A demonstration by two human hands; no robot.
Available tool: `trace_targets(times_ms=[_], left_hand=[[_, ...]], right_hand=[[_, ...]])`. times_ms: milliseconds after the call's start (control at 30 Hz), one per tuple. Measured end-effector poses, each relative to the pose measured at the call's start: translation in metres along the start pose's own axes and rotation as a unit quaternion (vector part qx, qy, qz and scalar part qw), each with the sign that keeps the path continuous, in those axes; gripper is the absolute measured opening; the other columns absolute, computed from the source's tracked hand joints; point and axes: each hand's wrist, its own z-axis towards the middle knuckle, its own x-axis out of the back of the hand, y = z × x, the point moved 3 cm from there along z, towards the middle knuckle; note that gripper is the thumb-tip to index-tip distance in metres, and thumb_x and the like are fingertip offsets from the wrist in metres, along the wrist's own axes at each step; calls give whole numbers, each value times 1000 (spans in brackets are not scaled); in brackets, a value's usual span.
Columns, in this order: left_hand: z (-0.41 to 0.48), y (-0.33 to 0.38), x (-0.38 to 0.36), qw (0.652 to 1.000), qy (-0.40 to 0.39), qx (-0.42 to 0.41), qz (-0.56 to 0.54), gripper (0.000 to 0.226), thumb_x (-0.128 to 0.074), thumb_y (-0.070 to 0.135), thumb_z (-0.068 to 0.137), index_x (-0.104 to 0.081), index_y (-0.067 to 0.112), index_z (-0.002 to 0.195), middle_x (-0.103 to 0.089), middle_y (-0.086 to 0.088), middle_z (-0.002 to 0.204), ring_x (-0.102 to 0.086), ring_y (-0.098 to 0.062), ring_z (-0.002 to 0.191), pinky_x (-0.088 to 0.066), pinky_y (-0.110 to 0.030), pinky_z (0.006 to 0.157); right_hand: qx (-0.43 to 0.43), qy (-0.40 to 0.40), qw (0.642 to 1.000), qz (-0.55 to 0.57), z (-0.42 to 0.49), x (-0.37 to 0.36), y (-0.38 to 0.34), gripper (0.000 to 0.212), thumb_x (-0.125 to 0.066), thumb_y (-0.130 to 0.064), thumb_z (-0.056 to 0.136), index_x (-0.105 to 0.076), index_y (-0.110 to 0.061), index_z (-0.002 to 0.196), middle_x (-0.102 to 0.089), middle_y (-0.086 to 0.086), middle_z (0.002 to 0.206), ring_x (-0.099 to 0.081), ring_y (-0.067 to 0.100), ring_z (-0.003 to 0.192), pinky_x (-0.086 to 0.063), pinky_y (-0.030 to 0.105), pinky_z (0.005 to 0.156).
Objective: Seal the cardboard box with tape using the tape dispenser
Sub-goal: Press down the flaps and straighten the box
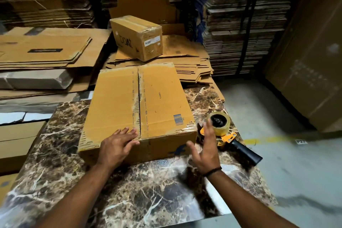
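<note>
A brown cardboard box (159,98) lies on the marble-patterned table (129,190), its two top flaps folded down and meeting along a centre seam with old tape residue. My left hand (118,144) rests flat on the near edge of the left flap, beside the seam. To the right of the box lies the tape dispenser (227,135), orange-framed with a black handle and a roll of clear tape. My right hand (205,150) hovers open and blurred between the box's near right corner and the dispenser, holding nothing.
A smaller sealed box (137,37) sits on flattened cartons (185,65) behind the main box. More flattened cartons (46,48) pile up at the left. Tall stacks of folded cardboard (246,15) wall the back. Grey floor (277,116) with a yellow line lies at the right.
</note>
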Motion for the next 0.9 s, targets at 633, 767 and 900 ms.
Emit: trace_targets(times_ms=[633,767,900], left_hand=[[0,6,3,999,-8,-3,36,67,-24,71,83,-70,26,101,-68,-2,107,-65,-30,99,-54,-44,70],[1,1,0,999,-19,14,23,55,-38,65,78,-71,28,101,-67,-1,109,-64,-32,102,-54,-45,71],[0,0,1,1000,-9,11,1,62,-33,72,78,-72,28,98,-68,-2,108,-64,-32,102,-56,-46,72]], right_hand=[[-295,-81,951,-37,-13,-73,-43,81,-26,-47,98,19,0,144,25,21,153,15,29,145,-1,40,120],[-217,-82,972,-42,-22,-51,-29,64,-28,-39,100,2,-14,150,6,8,160,-18,21,142,-19,34,116],[-172,-64,983,2,-5,-10,8,48,-45,-26,97,-29,-24,142,-58,10,130,-62,17,99,-53,33,83]])
